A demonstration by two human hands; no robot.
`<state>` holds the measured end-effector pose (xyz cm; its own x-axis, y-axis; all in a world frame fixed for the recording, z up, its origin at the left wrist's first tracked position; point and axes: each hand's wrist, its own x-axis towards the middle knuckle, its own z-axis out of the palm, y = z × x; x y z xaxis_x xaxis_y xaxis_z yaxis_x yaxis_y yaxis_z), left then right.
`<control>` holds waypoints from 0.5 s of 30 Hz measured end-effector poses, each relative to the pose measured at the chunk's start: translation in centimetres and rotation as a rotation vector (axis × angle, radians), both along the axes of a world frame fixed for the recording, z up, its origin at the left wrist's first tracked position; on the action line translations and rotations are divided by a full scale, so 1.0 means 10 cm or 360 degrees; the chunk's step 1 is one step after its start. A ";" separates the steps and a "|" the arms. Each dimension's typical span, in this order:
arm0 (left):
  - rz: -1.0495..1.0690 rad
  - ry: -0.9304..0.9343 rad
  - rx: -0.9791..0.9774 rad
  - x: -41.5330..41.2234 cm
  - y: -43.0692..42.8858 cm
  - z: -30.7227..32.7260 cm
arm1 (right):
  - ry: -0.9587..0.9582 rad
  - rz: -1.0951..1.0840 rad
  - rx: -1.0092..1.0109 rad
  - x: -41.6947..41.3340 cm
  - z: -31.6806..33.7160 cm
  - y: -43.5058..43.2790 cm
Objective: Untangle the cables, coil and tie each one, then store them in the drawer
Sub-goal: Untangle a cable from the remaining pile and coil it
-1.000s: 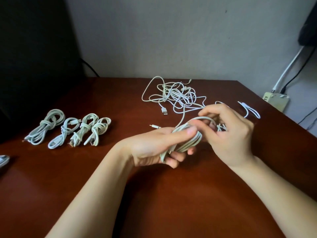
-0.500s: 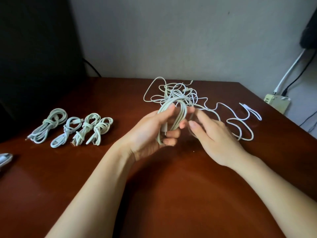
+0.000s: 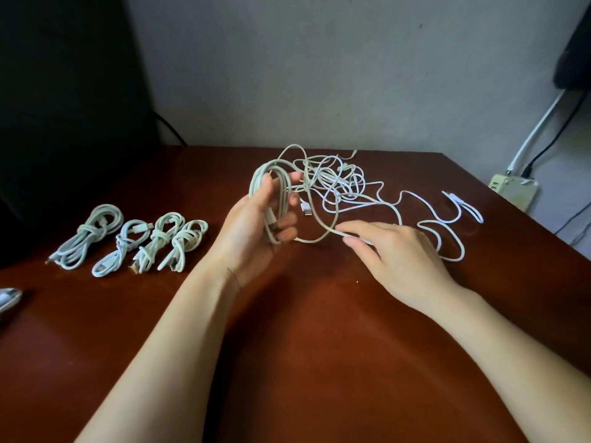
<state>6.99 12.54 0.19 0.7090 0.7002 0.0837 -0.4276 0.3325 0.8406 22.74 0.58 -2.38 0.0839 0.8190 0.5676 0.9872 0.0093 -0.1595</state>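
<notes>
My left hand grips a half-wound coil of white cable, held upright above the brown table. The same cable's loose strand loops down from the coil and runs right between the thumb and forefinger of my right hand, which pinches it low over the table. Its tail snakes on to the right. Behind the coil lies a tangle of white cables. Several coiled and tied cables lie in a row at the left.
A folded white cable end lies near the table's right edge. Beyond that edge sits a pale power strip with cords rising up the wall. A white object pokes in at the left edge. A dark mass fills the back left.
My left hand turned the coil upright and raised it toward the tangle. My right hand left the coil and moved down and right onto the loose strand.
</notes>
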 end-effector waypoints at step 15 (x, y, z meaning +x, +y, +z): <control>0.0049 0.0311 -0.0169 0.01 0.01 -0.05 | -0.0104 0.0321 0.0239 -0.12 -0.03 -0.02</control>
